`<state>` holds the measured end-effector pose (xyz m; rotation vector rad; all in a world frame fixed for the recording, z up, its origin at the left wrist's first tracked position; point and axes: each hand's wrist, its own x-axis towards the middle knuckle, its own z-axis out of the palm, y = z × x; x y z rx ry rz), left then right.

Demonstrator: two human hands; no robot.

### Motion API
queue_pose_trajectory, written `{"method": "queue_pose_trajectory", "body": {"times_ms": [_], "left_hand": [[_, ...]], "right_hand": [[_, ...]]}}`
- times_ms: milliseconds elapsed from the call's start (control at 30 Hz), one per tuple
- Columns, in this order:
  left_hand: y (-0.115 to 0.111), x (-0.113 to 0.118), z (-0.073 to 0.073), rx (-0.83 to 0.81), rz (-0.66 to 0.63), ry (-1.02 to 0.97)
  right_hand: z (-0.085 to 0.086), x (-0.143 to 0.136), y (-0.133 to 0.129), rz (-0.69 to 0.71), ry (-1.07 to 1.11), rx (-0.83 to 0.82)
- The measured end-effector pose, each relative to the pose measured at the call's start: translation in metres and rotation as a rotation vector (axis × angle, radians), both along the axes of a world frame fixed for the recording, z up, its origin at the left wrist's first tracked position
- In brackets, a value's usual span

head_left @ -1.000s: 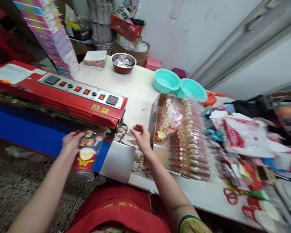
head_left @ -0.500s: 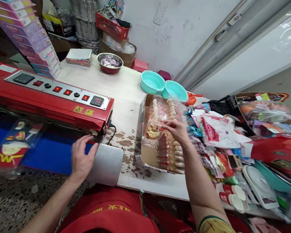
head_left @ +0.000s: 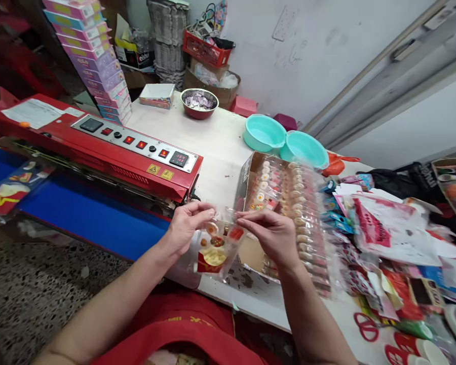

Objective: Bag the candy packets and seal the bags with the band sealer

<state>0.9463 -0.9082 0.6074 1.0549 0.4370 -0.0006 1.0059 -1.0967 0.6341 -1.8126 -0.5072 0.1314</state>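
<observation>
A clear plastic bag with a red-and-yellow fries-shaped piece and small food-shaped pieces inside hangs between my two hands. My left hand pinches its upper left corner. At its upper right edge, my right hand grips the plastic between thumb and fingers. Just right of the bag stands a cardboard box packed with rows of similar filled bags. Left of my hands is a red sealing machine with lit switches and a blue conveyor belt. Another filled bag lies on the belt's far left.
Two turquoise basins and a bowl of small packets stand at the back. Stacked boxes rise behind the machine. Packaging crowds the right side, with red-handled scissors near the front edge.
My right hand has lifted a bag out of the box and moved it left. My left hand has come up from beside the metal plate and taken hold of it. The view has turned left.
</observation>
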Motion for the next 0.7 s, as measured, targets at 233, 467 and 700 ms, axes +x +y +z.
{"method": "queue_pose_trajectory", "body": {"times_ms": [233, 467, 700], "left_hand": [[0.023, -0.013, -0.059, -0.031, 0.268, 0.233], [0.063, -0.017, -0.098, -0.056, 0.343, 0.400], [0.106, -0.030, -0.100, 0.098, 0.370, 0.394]], "right_hand": [[-0.075, -0.009, 0.044, -0.008, 0.467, 0.092], [-0.135, 0.004, 0.099, -0.105, 0.739, 0.227], [-0.142, 0.005, 0.143, -0.186, 0.589, 0.179]]}}
